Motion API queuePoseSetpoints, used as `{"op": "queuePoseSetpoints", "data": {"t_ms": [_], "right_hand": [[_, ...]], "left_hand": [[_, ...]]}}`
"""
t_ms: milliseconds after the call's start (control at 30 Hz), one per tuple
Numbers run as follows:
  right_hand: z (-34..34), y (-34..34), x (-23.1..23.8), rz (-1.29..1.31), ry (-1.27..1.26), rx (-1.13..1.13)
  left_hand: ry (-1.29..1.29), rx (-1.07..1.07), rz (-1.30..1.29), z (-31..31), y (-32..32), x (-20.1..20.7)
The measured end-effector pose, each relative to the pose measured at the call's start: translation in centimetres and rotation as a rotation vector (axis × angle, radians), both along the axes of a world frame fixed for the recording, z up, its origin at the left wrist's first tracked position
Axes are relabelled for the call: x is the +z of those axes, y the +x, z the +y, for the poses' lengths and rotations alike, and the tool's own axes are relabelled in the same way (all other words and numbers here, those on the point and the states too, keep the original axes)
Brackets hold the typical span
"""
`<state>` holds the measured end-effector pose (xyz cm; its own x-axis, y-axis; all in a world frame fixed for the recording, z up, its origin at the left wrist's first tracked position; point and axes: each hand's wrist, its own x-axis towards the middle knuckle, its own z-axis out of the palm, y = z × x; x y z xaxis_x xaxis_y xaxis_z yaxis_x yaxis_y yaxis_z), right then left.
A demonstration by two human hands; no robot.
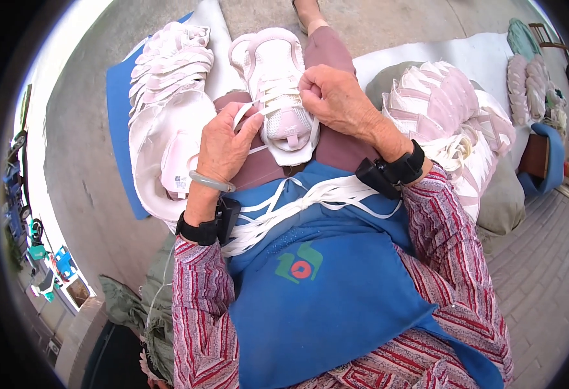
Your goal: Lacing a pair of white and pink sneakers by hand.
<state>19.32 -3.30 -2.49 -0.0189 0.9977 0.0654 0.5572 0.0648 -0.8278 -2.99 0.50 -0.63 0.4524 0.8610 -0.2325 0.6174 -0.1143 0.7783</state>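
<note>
A pale pink and white shoe upper point(275, 55) lies across my knees, its tongue end pointing toward me. A flat white shoelace point(278, 107) runs through the eyelets and across the tongue. On the left side of the upper, my left hand point(223, 146) pinches a loop of this lace between thumb and fingers. My right hand point(339, 100) is closed at the right edge of the upper, with the lace drawn up to its fingertips. A loose bundle of white shoelaces point(304, 204) rests on the blue apron point(317, 292) over my lap.
To the left, overlapping uppers point(171, 65) lie stacked on a blue sheet point(117, 110). A heap of pink-white uppers point(433, 104) sits close by my right arm. More uppers point(524, 87) are farther right, beyond a blue plastic chair-like object point(550, 159).
</note>
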Motion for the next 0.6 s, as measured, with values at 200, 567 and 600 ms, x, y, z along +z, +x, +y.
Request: {"op": "queuePoseSetpoints", "data": {"t_ms": [200, 567, 600], "right_hand": [[1.4, 1.8, 0.5, 0.532, -0.575, -0.044], [0.7, -1.8, 2.8, -0.413, 0.198, 0.155], [0.3, -1.8, 3.1, -0.498, 0.19, 0.171]], "left_hand": [[0.01, 0.017, -0.014, 0.1, 0.7, -0.5], [0.015, 0.085, -0.094, 0.8, -0.6, 0.2], [0.017, 0.08, -0.094, 0.4, -0.4, 0.3]]}}
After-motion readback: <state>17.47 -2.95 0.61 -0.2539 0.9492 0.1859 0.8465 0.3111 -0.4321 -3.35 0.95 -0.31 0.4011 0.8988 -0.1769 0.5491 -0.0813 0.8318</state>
